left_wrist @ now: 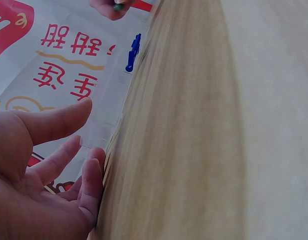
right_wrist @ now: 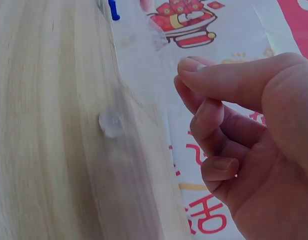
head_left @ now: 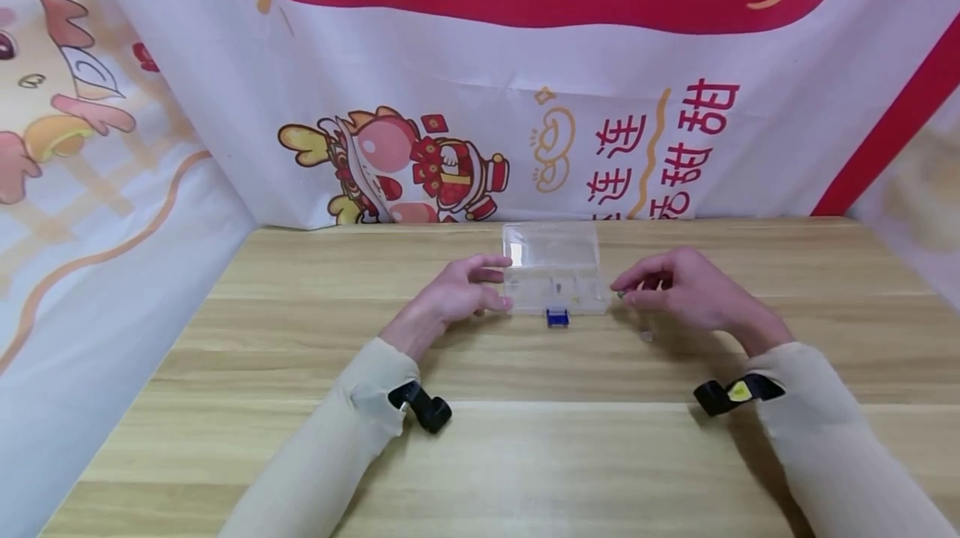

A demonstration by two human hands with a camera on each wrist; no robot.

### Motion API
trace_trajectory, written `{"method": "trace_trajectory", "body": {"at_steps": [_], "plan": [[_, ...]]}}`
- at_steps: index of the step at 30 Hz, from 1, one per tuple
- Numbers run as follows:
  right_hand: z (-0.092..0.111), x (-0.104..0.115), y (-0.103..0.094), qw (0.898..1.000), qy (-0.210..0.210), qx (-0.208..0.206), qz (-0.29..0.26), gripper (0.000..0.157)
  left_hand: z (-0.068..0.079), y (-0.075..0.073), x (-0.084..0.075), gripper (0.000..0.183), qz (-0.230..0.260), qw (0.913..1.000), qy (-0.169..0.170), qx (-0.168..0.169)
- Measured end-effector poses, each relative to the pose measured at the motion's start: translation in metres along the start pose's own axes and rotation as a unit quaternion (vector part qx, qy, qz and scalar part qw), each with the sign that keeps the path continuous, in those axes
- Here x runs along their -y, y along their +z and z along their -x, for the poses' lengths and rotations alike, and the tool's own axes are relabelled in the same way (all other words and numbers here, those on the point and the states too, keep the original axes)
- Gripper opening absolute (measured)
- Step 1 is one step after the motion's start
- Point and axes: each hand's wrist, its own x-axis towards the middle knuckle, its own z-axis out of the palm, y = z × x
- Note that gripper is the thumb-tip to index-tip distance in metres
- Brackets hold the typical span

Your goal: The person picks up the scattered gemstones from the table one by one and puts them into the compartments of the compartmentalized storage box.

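A clear plastic compartment box (head_left: pixel 525 296) lies on the table with its lid (head_left: pixel 558 246) raised at the back and a blue latch (head_left: pixel 557 319) at its front. A few tiny items sit inside, too small to identify. My left hand (head_left: pixel 465 292) is at the box's left end, fingers fairly straight and touching its edge. Just off the right end, my right hand (head_left: pixel 693 292) pinches a tiny dark green piece (left_wrist: pixel 118 7) between thumb and index finger; its kind is unclear. Below that hand, a small clear roundish piece (right_wrist: pixel 111 124) rests on the wood.
The wood-grain table (head_left: pixel 525 455) runs up to a printed white and red cloth (head_left: pixel 480 54) hanging behind the box. Another cloth (head_left: pixel 112 188) hangs along the left side. Each wrist wears a black camera strap.
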Motion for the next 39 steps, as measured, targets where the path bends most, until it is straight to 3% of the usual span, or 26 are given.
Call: {"method": "trace_trajectory", "body": {"at_steps": [10, 18, 32, 39], "plan": [[-0.001, 0.009, 0.009, 1.0, -0.018, -0.021, -0.005, 0.02, 0.001, 0.002, 0.001, 0.066, -0.001, 1.0, 0.005, 0.001], [-0.004, 0.017, 0.019, 0.998, -0.023, -0.066, 0.002, 0.02, -0.001, 0.002, 0.001, 0.066, 0.002, 1.0, 0.004, -0.001], [-0.011, 0.036, 0.042, 0.997, 0.021, -0.071, -0.036, 0.022, 0.001, 0.0, 0.002, 0.066, 0.003, 1.0, 0.003, -0.004], [-0.017, 0.042, 0.051, 0.995, 0.022, -0.096, -0.031, 0.019, 0.003, 0.0, 0.002, 0.066, -0.001, 1.0, 0.007, -0.004]]}}
